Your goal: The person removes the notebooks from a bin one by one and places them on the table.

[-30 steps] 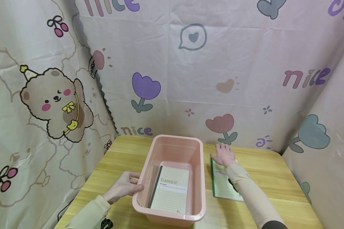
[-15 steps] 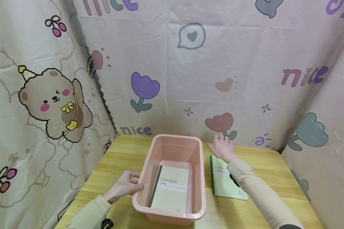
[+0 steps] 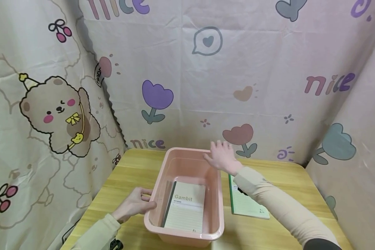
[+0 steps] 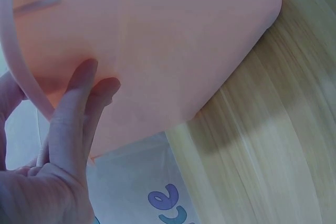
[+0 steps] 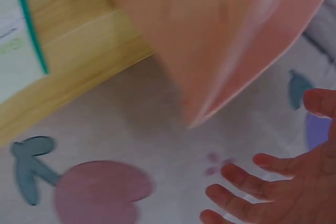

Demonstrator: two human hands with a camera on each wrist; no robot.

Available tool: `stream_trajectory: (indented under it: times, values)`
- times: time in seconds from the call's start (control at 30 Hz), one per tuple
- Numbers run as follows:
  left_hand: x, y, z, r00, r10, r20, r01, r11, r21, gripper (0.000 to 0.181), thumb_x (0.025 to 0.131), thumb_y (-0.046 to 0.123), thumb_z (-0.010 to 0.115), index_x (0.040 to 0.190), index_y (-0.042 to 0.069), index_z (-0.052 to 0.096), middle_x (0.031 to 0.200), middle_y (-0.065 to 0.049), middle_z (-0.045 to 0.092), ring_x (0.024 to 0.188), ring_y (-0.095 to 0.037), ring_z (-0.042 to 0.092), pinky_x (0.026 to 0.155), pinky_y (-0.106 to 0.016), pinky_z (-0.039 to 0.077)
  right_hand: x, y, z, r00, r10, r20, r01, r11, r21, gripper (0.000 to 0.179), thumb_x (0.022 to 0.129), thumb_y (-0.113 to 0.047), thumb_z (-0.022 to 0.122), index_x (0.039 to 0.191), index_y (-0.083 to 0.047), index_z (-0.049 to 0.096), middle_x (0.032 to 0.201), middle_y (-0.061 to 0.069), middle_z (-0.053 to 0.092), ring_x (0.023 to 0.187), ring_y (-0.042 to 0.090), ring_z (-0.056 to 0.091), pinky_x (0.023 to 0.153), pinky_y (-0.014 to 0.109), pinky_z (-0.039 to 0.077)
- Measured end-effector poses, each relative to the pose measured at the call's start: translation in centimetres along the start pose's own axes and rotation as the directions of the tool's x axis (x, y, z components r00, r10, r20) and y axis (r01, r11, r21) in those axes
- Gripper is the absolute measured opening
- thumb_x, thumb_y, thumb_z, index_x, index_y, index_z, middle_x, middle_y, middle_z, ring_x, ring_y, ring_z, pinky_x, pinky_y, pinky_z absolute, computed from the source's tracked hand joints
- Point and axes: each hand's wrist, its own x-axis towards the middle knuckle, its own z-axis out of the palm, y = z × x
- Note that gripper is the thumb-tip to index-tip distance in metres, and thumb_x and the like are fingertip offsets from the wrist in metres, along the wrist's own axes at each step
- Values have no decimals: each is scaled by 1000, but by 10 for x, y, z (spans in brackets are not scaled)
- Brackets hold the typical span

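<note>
A pink plastic bin (image 3: pixel 192 237) stands on the wooden table, and a notebook marked "Gambit" (image 3: pixel 187 208) with a dark spine lies inside it. My left hand (image 3: pixel 134 204) grips the bin's left rim, thumb over the edge and fingers against the outer wall, as the left wrist view shows. My right hand (image 3: pixel 222 158) is raised over the bin's far right corner with fingers spread, holding nothing. In the right wrist view its fingers are apart from the bin wall (image 5: pixel 173 30). To the right of the bin lies a green-spined notebook (image 3: pixel 247 205), partly hidden under the right forearm.
The wooden table (image 3: pixel 287 180) ends at the back against a printed curtain (image 3: pixel 187 86). More curtain hangs along the left and right sides. The second notebook sits a short gap from the bin's right wall.
My right hand has lifted off the green-spined notebook and moved left to the bin's far right corner. The left hand keeps its grip on the rim; bin and notebooks stay put.
</note>
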Motion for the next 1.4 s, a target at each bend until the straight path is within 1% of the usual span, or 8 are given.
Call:
stream_trajectory:
  times: [0.07,0.3,0.43,0.63,0.77,0.97,1.27,1.4]
  values:
    - [-1,-1,0,1000,5,2,-5,1000,-3,61,80,2,60,133,-26,44,103,-34,72,90,-38,75,73,-40,67,0,-14,-3,999,-29,31,30,999,-22,67,98,-55,50,139,-2,48,131,23,58,120,43,53,102,58,47]
    - [-2,-3,-3,1000,10,1,-10,1000,2,61,81,2,61,132,-27,43,105,-36,71,91,-40,75,73,-40,67,4,-62,-3,990,-100,96,103,994,-24,64,97,-57,52,135,-6,52,129,18,59,121,39,54,101,56,47]
    - [-3,-3,-4,1000,7,2,-7,1000,1,61,82,2,61,132,-27,43,106,-36,71,92,-40,75,73,-40,67,10,-86,3,988,-100,115,102,995,-13,67,96,-59,53,138,-7,53,134,17,59,125,38,54,105,58,46]
    - [-5,-4,-4,1000,-5,-6,5,1000,-2,60,84,3,62,132,-27,43,106,-36,71,92,-39,75,73,-40,67,18,-113,22,985,-51,166,51,999,6,67,97,-57,52,140,-6,50,139,17,56,129,37,51,107,57,45]
    - [-6,-4,-4,1000,-5,-10,5,1000,-1,60,83,3,63,132,-27,43,106,-36,71,92,-39,75,74,-40,67,22,-120,41,976,2,220,-4,1000,12,68,97,-56,53,143,-5,49,142,18,54,131,38,50,109,59,43]
    - [-6,-1,-2,1000,-2,-17,2,1000,3,61,83,3,63,132,-26,43,108,-36,70,93,-41,75,74,-41,67,27,-123,63,970,67,235,-70,998,5,69,97,-57,53,144,-7,49,142,17,55,132,37,51,110,57,44]
    - [-4,0,0,1000,7,-19,-7,1000,3,61,82,3,62,132,-26,43,109,-37,69,93,-41,75,74,-41,67,20,-124,104,984,52,172,-45,998,-43,73,92,-64,55,139,-8,52,135,14,59,127,30,53,110,52,44]
    - [-3,0,1,1000,18,-15,-18,1000,-5,61,82,3,62,132,-27,43,107,-37,70,92,-41,75,74,-41,67,17,-122,122,980,48,194,-45,999,-17,82,86,-71,58,140,-10,50,136,13,58,127,30,53,109,50,45]
